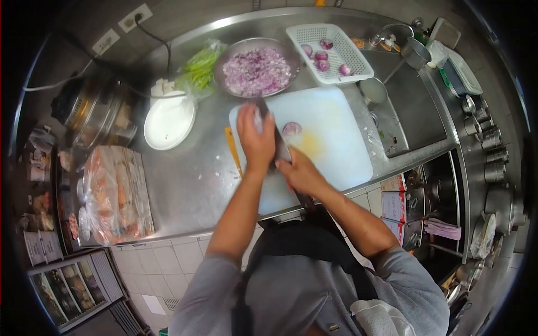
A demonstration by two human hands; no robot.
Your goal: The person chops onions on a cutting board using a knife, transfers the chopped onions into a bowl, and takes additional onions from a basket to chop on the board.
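Observation:
My right hand (302, 172) grips a large kitchen knife (283, 148) low on its blade and handle, above the white cutting board (336, 134). Close against the blade's left side is my left hand (256, 137), fingers drawn together and slightly blurred. Something pale shows between those fingers and the blade, too unclear to name. To the right of the blade, a cut piece of red onion (292, 129) lies on the board. Just beyond the knife tip stands a round metal bowl (218, 70) full of chopped red onion (258, 71).
A white perforated basket (361, 73) holds several peeled red onions. Left of the bowl are bagged green vegetables (202, 66) and a white plate (168, 126). A yellow strip (232, 148) lies beside the board. A sink (423, 120) is at right, a plastic-wrapped stack (116, 193) at left.

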